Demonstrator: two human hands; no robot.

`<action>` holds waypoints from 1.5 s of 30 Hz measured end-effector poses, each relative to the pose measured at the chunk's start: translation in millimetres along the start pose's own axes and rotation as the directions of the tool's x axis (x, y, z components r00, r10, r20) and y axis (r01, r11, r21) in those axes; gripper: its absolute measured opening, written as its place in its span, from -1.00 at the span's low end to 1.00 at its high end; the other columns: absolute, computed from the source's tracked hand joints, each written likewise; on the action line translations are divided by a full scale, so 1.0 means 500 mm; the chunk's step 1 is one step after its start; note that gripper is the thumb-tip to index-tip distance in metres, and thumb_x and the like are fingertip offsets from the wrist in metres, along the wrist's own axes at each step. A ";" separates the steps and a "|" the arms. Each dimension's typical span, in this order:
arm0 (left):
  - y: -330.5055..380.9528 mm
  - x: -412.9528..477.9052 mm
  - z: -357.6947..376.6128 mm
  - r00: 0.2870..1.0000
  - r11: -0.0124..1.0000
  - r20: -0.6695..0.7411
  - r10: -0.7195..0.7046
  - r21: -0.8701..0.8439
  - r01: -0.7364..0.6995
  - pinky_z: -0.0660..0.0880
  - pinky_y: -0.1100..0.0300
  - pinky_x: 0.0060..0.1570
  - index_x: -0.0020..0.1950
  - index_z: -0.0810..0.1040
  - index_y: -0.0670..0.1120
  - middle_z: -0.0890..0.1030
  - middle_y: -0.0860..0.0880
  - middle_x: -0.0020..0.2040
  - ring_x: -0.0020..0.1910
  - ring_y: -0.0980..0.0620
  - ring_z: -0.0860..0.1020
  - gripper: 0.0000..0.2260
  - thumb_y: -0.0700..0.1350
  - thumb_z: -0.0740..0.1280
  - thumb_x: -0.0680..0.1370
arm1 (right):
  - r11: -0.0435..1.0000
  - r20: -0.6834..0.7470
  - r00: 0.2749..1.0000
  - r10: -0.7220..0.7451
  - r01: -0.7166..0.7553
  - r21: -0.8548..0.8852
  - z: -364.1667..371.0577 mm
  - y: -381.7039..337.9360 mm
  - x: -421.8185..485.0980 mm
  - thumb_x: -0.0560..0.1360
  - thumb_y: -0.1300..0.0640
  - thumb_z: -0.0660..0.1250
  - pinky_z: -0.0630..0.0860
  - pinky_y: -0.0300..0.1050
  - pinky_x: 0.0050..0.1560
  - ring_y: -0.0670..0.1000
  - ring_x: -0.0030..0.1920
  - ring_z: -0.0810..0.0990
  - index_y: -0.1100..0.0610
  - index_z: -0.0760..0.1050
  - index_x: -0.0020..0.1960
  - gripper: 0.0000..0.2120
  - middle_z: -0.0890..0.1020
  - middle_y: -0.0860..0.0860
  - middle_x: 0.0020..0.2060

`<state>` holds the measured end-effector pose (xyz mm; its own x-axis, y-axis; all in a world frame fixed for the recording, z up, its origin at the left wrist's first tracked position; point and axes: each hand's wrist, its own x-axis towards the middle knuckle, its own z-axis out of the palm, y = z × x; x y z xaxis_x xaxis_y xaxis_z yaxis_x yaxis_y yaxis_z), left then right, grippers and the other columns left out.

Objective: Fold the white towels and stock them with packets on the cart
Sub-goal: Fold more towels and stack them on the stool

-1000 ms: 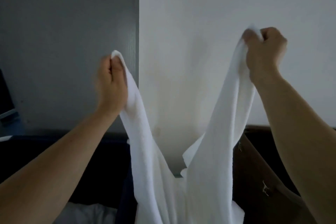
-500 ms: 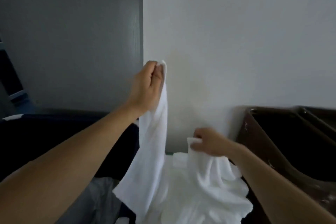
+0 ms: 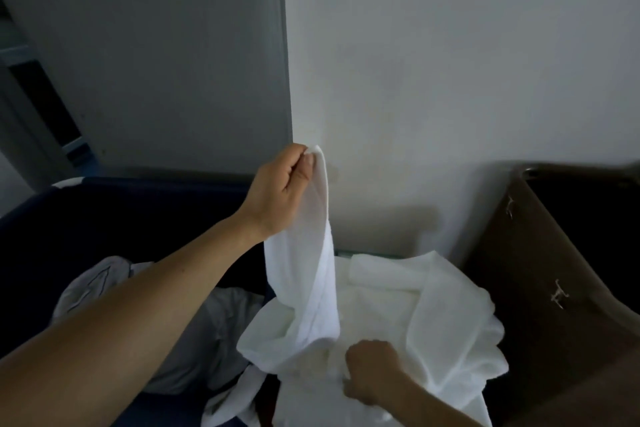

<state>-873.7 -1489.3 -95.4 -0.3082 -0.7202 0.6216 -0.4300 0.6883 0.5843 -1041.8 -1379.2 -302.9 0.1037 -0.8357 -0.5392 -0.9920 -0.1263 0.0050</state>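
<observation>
Pinching a corner of the white towel (image 3: 308, 270) between thumb and curled fingers, your left hand (image 3: 280, 187) held it raised before the wall (image 3: 450, 62). Your right hand (image 3: 372, 369) sat low on the same cloth, fingers curled under, seemingly gripping a fold, though the grip was hidden. The towel hung onto a heap of white towels (image 3: 450, 305), between a dark blue bin (image 3: 138, 201) and a brown bin (image 3: 512, 270).
</observation>
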 end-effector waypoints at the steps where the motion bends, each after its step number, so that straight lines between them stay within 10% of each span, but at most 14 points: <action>1: -0.001 -0.001 -0.009 1.000 1.000 -0.010 -0.001 0.003 0.001 0.25 0.36 -0.41 -0.16 0.39 -0.18 0.36 0.04 -0.38 -0.41 0.14 0.33 -0.71 -0.08 0.10 0.70 | 0.998 -0.049 0.998 0.037 -0.035 0.052 -0.044 0.019 -0.010 0.45 -0.10 0.34 0.50 -0.06 0.09 0.15 0.14 0.62 0.15 0.60 0.16 -0.59 0.64 0.10 0.12; 6: 0.015 0.013 -0.063 0.990 1.000 -0.144 -0.008 -0.024 0.005 0.30 0.23 -0.39 -0.13 0.41 -0.25 0.40 -0.05 -0.38 -0.41 0.12 0.36 -0.61 0.05 0.08 0.66 | 0.910 -0.405 0.894 0.190 -0.006 0.414 -0.362 0.174 -0.129 0.47 -0.11 0.41 0.50 -0.09 -0.01 0.15 0.06 0.62 0.17 0.64 0.04 -0.65 0.67 0.15 0.02; 10: 0.079 0.054 -0.107 0.953 0.985 -0.300 0.047 -0.144 -0.094 0.44 0.14 -0.30 -0.09 0.45 -0.23 0.51 0.04 -0.32 -0.34 0.06 0.48 -0.61 0.07 0.08 0.65 | 0.734 -0.727 0.538 0.427 0.263 0.626 -0.566 0.236 -0.285 0.42 0.06 0.48 0.42 -0.08 -0.41 0.06 -0.44 0.50 0.30 0.57 -0.27 -0.71 0.53 0.12 -0.45; 13: 0.151 0.094 -0.125 0.910 0.925 -0.383 0.158 -0.265 -0.272 0.46 0.07 -0.31 -0.05 0.45 -0.23 0.53 -0.07 -0.30 -0.35 -0.03 0.50 -0.69 -0.04 0.08 0.67 | 0.760 -0.824 0.360 0.438 0.341 0.553 -0.634 0.222 -0.307 0.42 -0.02 0.47 0.39 -0.06 -0.31 0.10 -0.34 0.48 0.21 0.50 -0.32 -0.67 0.51 0.10 -0.42; 18: 0.212 0.122 -0.086 0.888 0.904 -0.406 0.214 -0.263 -0.338 0.46 -0.07 -0.32 -0.08 0.47 -0.17 0.52 -0.18 -0.28 -0.33 -0.16 0.50 -0.72 -0.04 0.10 0.68 | 0.869 -0.773 0.560 0.297 0.177 0.462 -0.610 0.186 -0.210 0.42 -0.15 0.48 0.41 -0.13 0.05 0.13 0.14 0.58 0.13 0.58 0.19 -0.52 0.64 0.08 0.08; 28: 0.165 0.038 0.059 0.987 0.972 0.155 0.044 -0.237 -0.006 0.45 0.16 -0.28 -0.08 0.50 -0.06 0.56 0.03 -0.27 -0.31 0.03 0.48 -0.77 0.03 0.20 0.66 | 0.418 -0.686 0.481 0.546 0.553 0.721 -0.492 0.164 -0.242 0.35 -0.04 0.56 0.54 -0.03 -0.18 0.01 -0.24 0.60 0.16 0.60 -0.10 -0.69 0.66 0.06 -0.23; 38: 0.218 0.029 0.106 0.993 0.921 0.042 -0.106 -0.373 0.114 0.54 0.21 -0.25 -0.07 0.55 -0.08 0.62 0.01 -0.21 -0.27 0.10 0.55 -0.81 0.03 0.32 0.61 | 0.089 -0.656 0.476 0.586 0.766 0.636 -0.450 0.110 -0.281 0.47 0.03 0.47 0.62 0.16 0.00 0.11 -0.20 0.67 0.04 0.67 -0.24 -0.85 0.71 0.07 -0.27; 45: 0.219 0.028 0.112 0.969 0.808 0.027 -0.246 -0.546 0.220 0.59 0.12 -0.05 -0.03 0.59 0.01 0.64 0.07 -0.07 -0.11 0.11 0.60 -0.85 0.06 0.31 0.61 | 0.272 -0.808 0.432 0.401 0.786 0.555 -0.426 0.126 -0.291 0.55 0.20 0.38 0.56 0.05 -0.04 -0.03 -0.18 0.61 -0.14 0.63 -0.17 -0.74 0.68 -0.07 -0.24</action>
<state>-972.6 -1428.7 -52.0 -0.2158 -0.8693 0.4447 0.0479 0.4454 0.8940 -1103.9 -1379.5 -45.0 -0.2948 -0.8432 0.4495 -0.2284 -0.3946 -0.8900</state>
